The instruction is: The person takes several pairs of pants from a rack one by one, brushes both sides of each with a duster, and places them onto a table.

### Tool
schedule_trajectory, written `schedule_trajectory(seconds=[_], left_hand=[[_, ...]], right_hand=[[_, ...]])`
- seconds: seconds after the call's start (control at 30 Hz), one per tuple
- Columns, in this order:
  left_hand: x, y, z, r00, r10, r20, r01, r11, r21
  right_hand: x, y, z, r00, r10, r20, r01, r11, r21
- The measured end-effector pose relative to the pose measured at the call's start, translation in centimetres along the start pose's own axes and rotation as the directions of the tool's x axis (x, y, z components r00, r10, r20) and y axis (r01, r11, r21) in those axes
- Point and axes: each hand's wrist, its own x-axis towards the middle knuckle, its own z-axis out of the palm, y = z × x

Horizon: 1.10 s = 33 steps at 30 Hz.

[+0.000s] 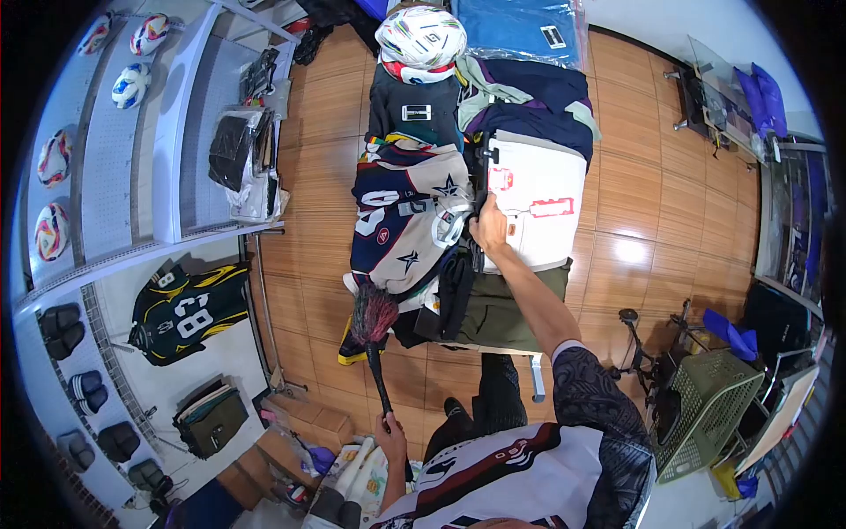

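Here, a table (536, 375) piled with folded clothes is the landmark. To its left stands a shelf (167, 132) of balls. At the table's near left edge, the left hand (386, 432) is clenched around the black handle of a feather duster (374, 331), whose long axis runs up from that hand so the dark plume touches the navy starred jersey (405, 216). Mid-table, the right hand (489, 227) reaches farther and rests on a white garment (538, 198), fingers gripping dark cloth at its edge. A green basket (709, 406) sits right of the table.

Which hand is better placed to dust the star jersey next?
Probably left: the left hand grips the feather duster, whose head lies at the star jersey edge. The right hand is busy on clothes beside it.
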Motion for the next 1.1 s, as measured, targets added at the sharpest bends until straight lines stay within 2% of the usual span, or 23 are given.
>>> schedule_trajectory(seconds=[0.1,0.23,0.27,0.3,0.43,0.47,0.5,0.57,0.63,0.7,0.77,0.83,0.97,1.07,1.1], left_hand=[[0.1,1.4,0.2,0.999,0.034,-0.02,-0.032,0.995,0.09],[0.0,2.5,0.1,0.998,0.049,-0.05,-0.044,0.995,0.095],[-0.1,2.8,0.2,0.997,0.051,-0.05,-0.046,0.995,0.093],[-0.2,3.1,0.3,0.997,0.054,-0.048,-0.049,0.995,0.089],[0.2,3.4,0.4,0.999,0.018,-0.046,-0.014,0.996,0.084],[0.5,3.3,0.4,0.999,0.019,-0.04,-0.017,0.998,0.06],[0.7,3.3,0.5,0.999,0.021,-0.032,-0.02,0.999,0.037],[0.8,3.9,0.7,0.999,0.034,-0.038,-0.032,0.998,0.056],[1.1,3.9,0.6,0.998,0.055,-0.04,-0.052,0.996,0.074],[1.6,3.1,0.3,0.996,0.083,-0.036,-0.08,0.993,0.088],[2.1,2.1,-0.2,0.995,0.096,-0.037,-0.093,0.992,0.08],[2.1,1.8,-0.2,0.993,0.108,-0.048,-0.104,0.992,0.077],[1.1,1.7,-0.6,0.991,0.099,-0.086,-0.093,0.993,0.069],[1.0,0.6,-1.2,0.995,0.045,-0.086,-0.043,0.999,0.025],[0.9,0.0,-1.5,0.996,0.022,-0.083,-0.021,1.0,0.008]], right_hand=[[1.0,1.2,2.2,0.994,0.082,0.076,-0.09,0.99,0.104],[1.3,1.3,0.9,0.996,0.082,-0.046,-0.071,0.976,0.205],[0.9,0.8,-0.6,0.984,0.158,-0.088,-0.134,0.964,0.231],[0.3,1.2,-1.7,0.982,0.165,-0.088,-0.152,0.978,0.144],[-2.7,-0.3,-9.7,0.943,0.278,-0.185,-0.257,0.958,0.13],[-3.5,0.4,-10.7,0.938,0.229,-0.261,-0.195,0.969,0.149],[-3.9,0.1,-12.6,0.926,0.272,-0.263,-0.243,0.96,0.14],[-4.4,-0.3,-15.8,0.902,0.261,-0.345,-0.255,0.965,0.065],[-4.7,-1.5,-18.6,0.865,0.326,-0.38,-0.338,0.94,0.038],[-4.5,-1.4,-20.2,0.871,0.32,-0.374,-0.368,0.928,-0.063],[-3.9,-1.0,-19.3,0.868,0.298,-0.398,-0.357,0.93,-0.082],[-3.2,-2.1,-17.9,0.887,0.318,-0.334,-0.375,0.919,-0.121],[-0.7,-0.6,-9.2,0.922,0.308,-0.233,-0.344,0.93,-0.132],[0.5,0.8,-3.1,0.929,0.353,-0.111,-0.362,0.929,-0.079],[1.0,1.5,-1.4,0.92,0.391,-0.021,-0.392,0.919,-0.049]])
